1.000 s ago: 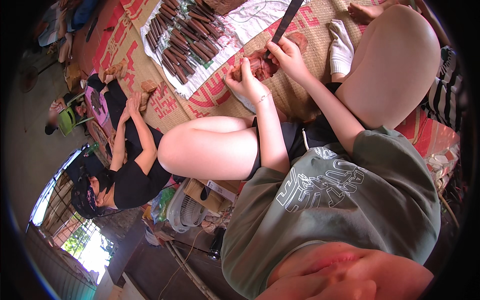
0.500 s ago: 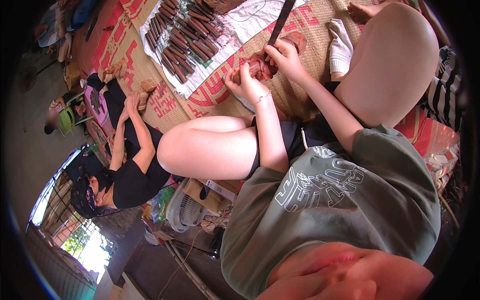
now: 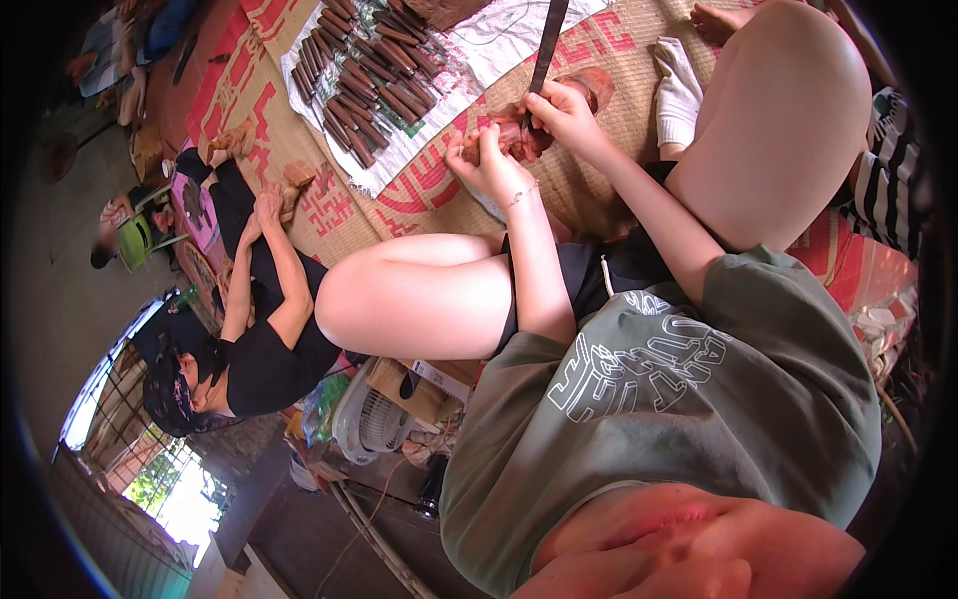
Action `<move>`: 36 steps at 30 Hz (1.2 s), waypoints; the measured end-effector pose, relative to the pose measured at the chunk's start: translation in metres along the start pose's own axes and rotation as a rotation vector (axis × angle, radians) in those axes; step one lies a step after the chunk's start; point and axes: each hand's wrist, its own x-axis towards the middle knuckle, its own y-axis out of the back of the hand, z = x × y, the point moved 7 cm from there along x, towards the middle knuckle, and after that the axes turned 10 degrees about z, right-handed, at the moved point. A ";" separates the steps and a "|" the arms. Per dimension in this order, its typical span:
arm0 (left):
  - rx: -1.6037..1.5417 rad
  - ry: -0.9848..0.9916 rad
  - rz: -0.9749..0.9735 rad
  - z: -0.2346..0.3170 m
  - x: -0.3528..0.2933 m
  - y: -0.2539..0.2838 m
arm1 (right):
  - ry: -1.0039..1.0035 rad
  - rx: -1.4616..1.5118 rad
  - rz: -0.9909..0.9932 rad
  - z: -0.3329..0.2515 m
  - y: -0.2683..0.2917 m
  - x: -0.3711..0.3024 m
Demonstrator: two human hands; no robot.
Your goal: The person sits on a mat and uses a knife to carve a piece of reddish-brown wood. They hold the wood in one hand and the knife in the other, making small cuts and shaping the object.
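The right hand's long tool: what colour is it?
The long tool looks nearly black; the head view shows it best.

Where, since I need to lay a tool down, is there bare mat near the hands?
Bare mat shows between the reddish carving and the white sock, and between the white sheet and the left knee. The sheet's left part is crowded with wooden handles.

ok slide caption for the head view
Left hand holds a reddish wood carving; right hand grips a dark file-like tool.
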 end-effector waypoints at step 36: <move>0.094 -0.006 -0.199 0.003 -0.009 -0.018 | 0.152 -0.088 0.128 -0.037 0.010 -0.001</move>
